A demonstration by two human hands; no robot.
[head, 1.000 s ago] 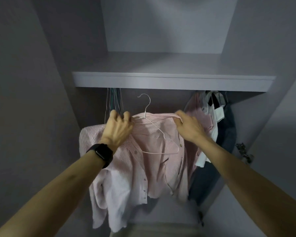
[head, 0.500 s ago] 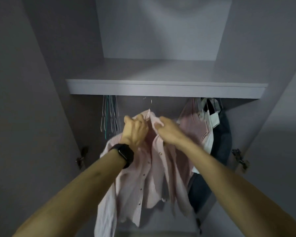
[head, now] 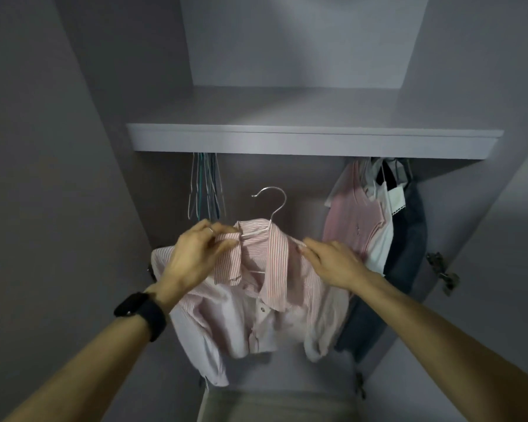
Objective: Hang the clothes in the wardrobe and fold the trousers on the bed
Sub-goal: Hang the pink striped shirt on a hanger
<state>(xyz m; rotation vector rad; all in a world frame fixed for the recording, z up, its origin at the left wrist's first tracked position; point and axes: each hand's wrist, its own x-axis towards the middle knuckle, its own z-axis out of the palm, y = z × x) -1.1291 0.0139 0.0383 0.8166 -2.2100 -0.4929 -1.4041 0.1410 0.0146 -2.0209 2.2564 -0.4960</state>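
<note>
Shirt (head: 272,300) is the pink striped one, draped on a white hanger (head: 275,205) and held up in front of the open wardrobe, under the shelf (head: 314,144), hook hanging free in the air. Left hand (head: 195,257) pinches the collar edge between thumb and fingers. Right hand (head: 333,263) lies on the shirt's right shoulder, fingers close together and mostly straight, can't tell if they're actually gripping fabric. Empty hangers (head: 206,187) hang at the left, other clothes (head: 375,226) at the right

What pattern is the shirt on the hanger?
The shirt has thin pink-and-white stripes; head view.
</note>
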